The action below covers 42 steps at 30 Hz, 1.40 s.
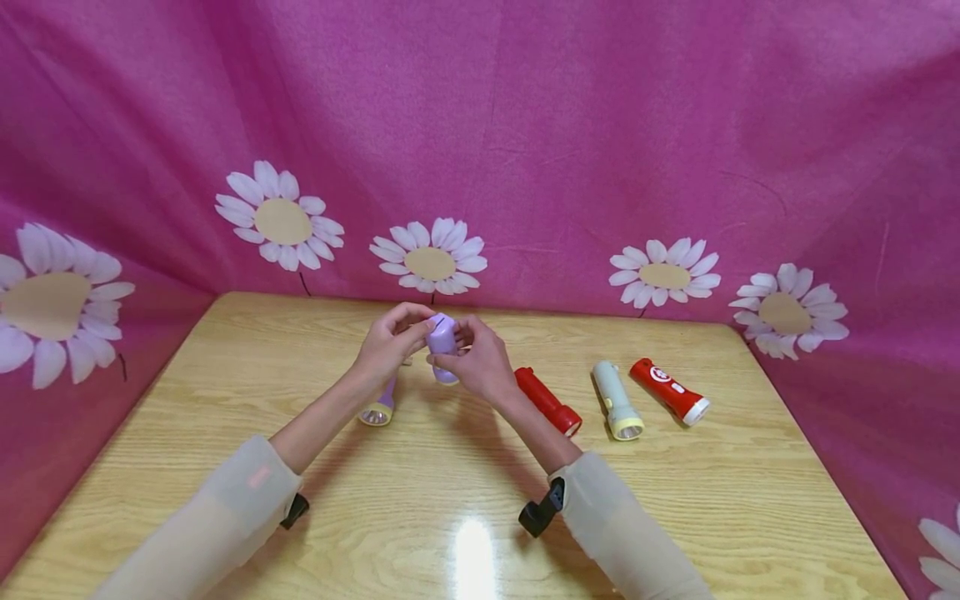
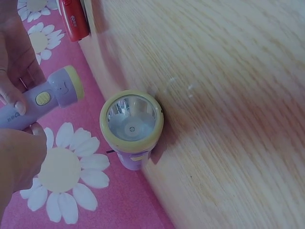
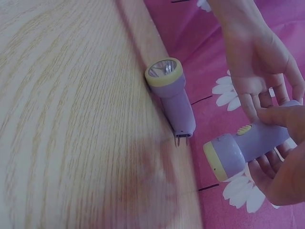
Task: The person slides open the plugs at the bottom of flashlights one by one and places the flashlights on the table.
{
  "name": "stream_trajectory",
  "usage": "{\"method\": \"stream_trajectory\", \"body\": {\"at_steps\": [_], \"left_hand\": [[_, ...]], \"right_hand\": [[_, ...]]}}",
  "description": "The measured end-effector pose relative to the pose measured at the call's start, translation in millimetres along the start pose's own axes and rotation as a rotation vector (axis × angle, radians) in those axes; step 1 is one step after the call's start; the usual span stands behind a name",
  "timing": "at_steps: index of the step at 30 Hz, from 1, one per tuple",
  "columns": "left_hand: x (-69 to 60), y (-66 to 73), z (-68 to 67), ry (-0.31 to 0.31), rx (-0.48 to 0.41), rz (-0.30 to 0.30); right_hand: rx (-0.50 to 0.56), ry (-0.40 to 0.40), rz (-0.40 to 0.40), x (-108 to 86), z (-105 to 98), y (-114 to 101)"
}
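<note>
Lilac flashlight [image 1: 444, 340] is raised, tilted, above a wooden table [image 1: 405, 533] backed by a pink curtain [image 1: 540, 125] printed with white daisies [image 1: 430, 263]. Left hand [image 1: 388, 340] has finger and thumb clamped at its tail end; right hand [image 1: 484, 357] is curled round its body, leaving the yellow rim [image 3: 214, 161] exposed.

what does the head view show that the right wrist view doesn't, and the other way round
Only the head view: a plain red flashlight, a red flashlight with a white rim, a grey flashlight and the person's pale sleeves.

Only the right wrist view: the yellow switch on the side of the held purple flashlight.

Both: that held flashlight, the left hand, the right hand, the other purple flashlight, the wooden table and the pink daisy cloth.
</note>
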<state>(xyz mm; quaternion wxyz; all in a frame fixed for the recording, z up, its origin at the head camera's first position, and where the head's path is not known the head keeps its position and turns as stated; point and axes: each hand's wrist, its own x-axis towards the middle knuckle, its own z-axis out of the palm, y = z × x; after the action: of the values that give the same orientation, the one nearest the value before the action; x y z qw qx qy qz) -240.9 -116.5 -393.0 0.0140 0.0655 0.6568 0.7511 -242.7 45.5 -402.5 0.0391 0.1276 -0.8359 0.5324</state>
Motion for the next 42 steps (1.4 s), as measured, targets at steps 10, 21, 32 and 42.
{"method": "stream_trajectory", "body": {"at_steps": [10, 21, 32, 42], "left_hand": [[-0.6, -0.1, -0.3, 0.004, 0.017, 0.018], [-0.6, -0.3, -0.1, 0.014, 0.016, 0.037], [-1.5, -3.3, -1.0, 0.014, 0.044, 0.04], [-1.1, -4.1, -0.5, 0.023, 0.061, 0.043]], "right_hand": [[0.021, 0.019, 0.014, -0.7, 1.7, -0.9], [0.031, 0.008, 0.02, -1.0, 3.0, -1.0], [0.017, 0.005, 0.015, -2.9, 5.2, 0.7], [0.016, 0.008, 0.022, -4.0, 6.8, 0.8]]}}
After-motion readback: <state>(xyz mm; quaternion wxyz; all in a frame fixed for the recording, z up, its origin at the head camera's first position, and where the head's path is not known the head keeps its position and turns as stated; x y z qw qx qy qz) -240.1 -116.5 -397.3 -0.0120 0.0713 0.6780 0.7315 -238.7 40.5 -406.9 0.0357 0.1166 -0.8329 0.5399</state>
